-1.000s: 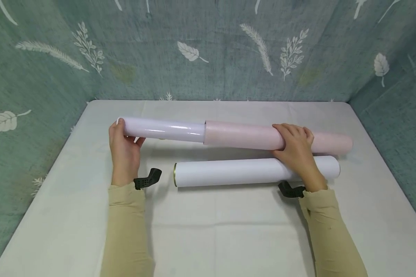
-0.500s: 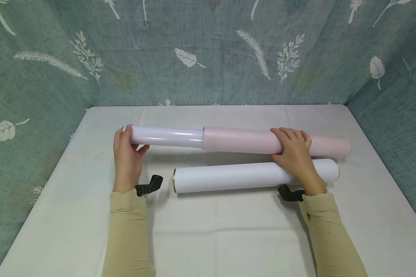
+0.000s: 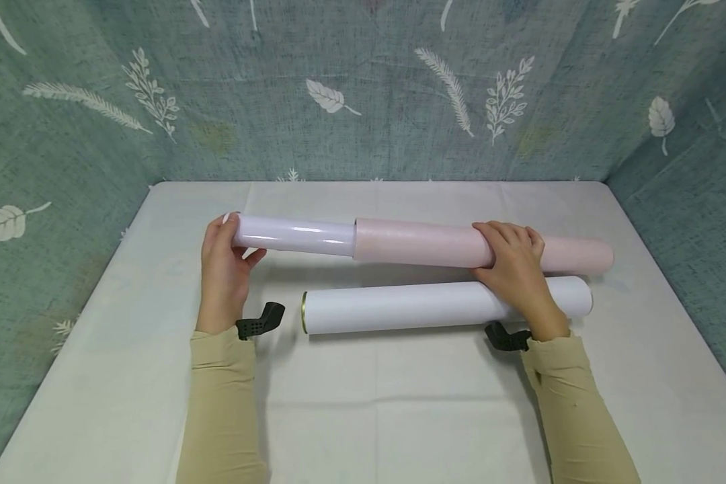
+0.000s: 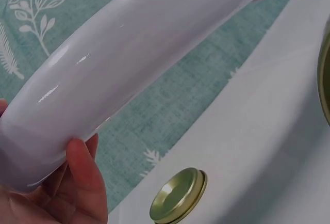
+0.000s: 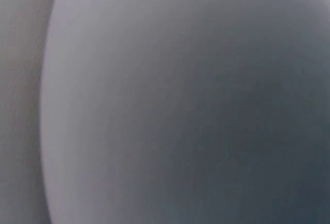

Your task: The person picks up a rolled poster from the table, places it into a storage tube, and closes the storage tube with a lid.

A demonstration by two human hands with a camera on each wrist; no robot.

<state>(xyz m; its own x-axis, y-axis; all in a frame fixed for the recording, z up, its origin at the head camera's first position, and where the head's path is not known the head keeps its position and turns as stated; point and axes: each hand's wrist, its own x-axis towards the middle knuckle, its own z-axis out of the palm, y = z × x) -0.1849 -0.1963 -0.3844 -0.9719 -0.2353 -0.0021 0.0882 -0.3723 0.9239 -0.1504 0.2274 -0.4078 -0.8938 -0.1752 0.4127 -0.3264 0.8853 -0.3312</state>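
Head view, from the left: your left hand (image 3: 222,275) pinches the outer end of the glossy roll (image 3: 296,235), which runs across the back half of the tabletop (image 3: 363,417) into the left mouth of the pink tube (image 3: 417,243). Your right hand (image 3: 514,269), well apart, clasps that tube around its middle. The roll looks light, springy and slick, and would probably crease if squeezed, so take it gently round its end. The pink tube seems stiffer and less slippery. You have room toward the tabletop's left edge; mind the gold lid (image 4: 178,198), seen from your left wrist. The white tube (image 3: 393,307) limits you just in front, with wide space between it and the front edge. Rightward, the pink tube's end sits near the right edge.
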